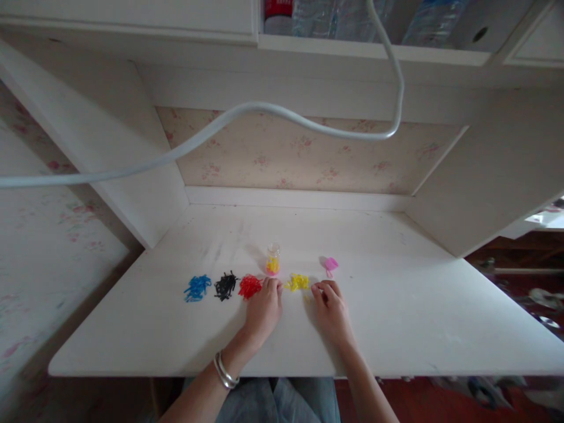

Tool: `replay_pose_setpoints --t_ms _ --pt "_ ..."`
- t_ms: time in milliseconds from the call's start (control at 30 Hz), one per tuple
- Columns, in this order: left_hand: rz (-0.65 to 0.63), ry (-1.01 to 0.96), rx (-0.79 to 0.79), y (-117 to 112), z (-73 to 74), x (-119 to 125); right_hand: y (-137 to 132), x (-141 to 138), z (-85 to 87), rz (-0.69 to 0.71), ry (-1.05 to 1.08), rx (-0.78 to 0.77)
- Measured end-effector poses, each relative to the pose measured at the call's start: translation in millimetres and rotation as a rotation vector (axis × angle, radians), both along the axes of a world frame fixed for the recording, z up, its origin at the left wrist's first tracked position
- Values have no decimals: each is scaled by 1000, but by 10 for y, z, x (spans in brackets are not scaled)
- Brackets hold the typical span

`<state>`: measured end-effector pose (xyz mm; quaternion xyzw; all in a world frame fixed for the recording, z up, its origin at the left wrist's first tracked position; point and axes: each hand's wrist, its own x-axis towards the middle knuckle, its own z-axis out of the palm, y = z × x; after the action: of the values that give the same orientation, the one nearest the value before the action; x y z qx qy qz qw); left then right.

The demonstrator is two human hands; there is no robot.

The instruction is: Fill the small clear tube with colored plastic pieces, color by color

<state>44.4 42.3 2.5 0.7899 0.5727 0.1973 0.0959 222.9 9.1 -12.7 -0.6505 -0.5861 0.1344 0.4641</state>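
Note:
My left hand point(265, 305) is closed in a pinch between the red pile and the yellow pile; anything in its fingertips is too small to make out. My right hand point(330, 308) has its fingers curled together just right of the yellow rubber bands point(299, 282), and what it pinches is hidden. Behind my left hand stands a small clear jar point(273, 258), with yellow bands and something pink at its bottom. Small piles of red bands point(250, 286), black bands point(226, 285) and blue bands point(197, 288) lie in a row to the left.
A pink piece point(331, 264), perhaps a lid, lies beyond my right hand. All this rests on a white desk point(396, 317) with side panels. A white cable point(282, 111) hangs across the view, below a shelf holding clear plastic bottles point(315, 17).

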Motion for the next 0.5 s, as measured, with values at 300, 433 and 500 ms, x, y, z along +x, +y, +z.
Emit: replay_pose_setpoints --t_ms 300,433,500 --pt "3 -46 -6 0 11 -15 -1 13 -6 12 0 -23" --pt "13 -27 -11 -5 1 -13 3 13 -16 8 -4 -27" --pt "6 -22 -11 -9 -5 -14 7 12 -19 0 -6 -20"
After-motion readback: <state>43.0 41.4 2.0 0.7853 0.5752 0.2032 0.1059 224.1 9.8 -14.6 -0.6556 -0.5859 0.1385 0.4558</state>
